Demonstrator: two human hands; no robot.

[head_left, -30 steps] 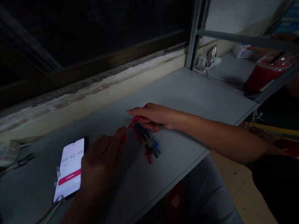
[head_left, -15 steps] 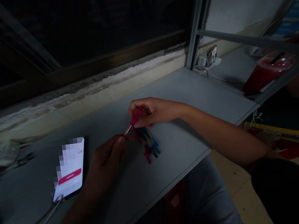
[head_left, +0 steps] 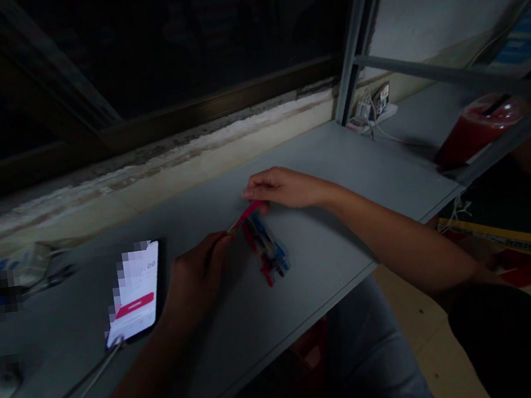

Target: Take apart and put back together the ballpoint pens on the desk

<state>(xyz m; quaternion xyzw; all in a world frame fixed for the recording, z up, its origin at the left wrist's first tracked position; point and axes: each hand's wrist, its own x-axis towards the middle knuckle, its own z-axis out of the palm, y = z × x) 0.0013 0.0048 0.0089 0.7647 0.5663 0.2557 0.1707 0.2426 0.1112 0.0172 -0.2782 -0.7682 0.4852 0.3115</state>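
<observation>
A pen (head_left: 250,211) with a pinkish-red end stretches slantwise between my two hands above the desk. My left hand (head_left: 203,269) is closed around its lower left end, fingers pinched. At the upper right, my right hand (head_left: 278,187) is curled at the pinkish-red end, thumb and fingers close together; part of that end is hidden by the fingers. Just below lies a small bunch of pens (head_left: 268,251) in red, black and blue, side by side on the grey desk (head_left: 322,257).
Left of my left hand lies a lit phone (head_left: 135,291) with a cable (head_left: 87,385) plugged in. A lidded cup of red drink (head_left: 479,128) stands at the right behind a metal frame bar (head_left: 425,73). Chargers and wires (head_left: 371,107) sit near the wall. Another person's arm is dimly visible at far right.
My right hand has shifted slightly up and right, its grip at the pen's pinkish-red end changing. The pen now lies at a flatter slant. The whole view has moved a little.
</observation>
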